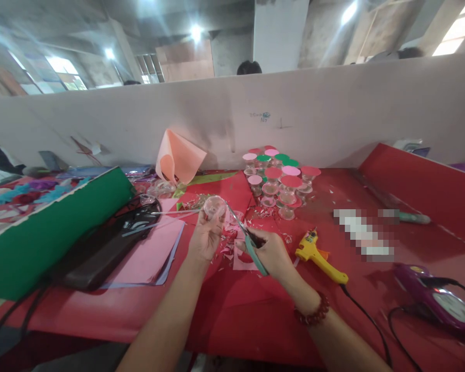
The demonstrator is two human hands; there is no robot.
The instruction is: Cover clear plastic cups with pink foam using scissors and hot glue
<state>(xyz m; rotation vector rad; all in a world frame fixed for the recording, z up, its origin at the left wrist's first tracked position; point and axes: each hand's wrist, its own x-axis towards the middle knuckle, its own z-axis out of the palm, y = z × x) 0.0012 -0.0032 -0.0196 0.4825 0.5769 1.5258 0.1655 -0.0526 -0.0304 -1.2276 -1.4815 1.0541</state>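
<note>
My left hand [207, 235] is closed on a small clear plastic cup [214, 206] with a pale pink tint, raised over the table. In my right hand [269, 253] is a pair of scissors [251, 247] with teal handles, its blades reaching up to the cup's right edge. Whether the blades touch the rim I cannot tell. Below my hands lie a pink paper sheet [243, 264] with a cut-out and many scattered paper scraps [263, 212]. Beyond them stand several clear cups topped with red, pink and green paper discs [292, 182].
A yellow glue gun [320, 256] lies to the right, near a purple power strip [437, 297]. On the left are a black case [104, 253], pink sheets [151, 248] and a green board [62, 232]. A peach paper sheet [180, 157] leans against the white partition [139, 113].
</note>
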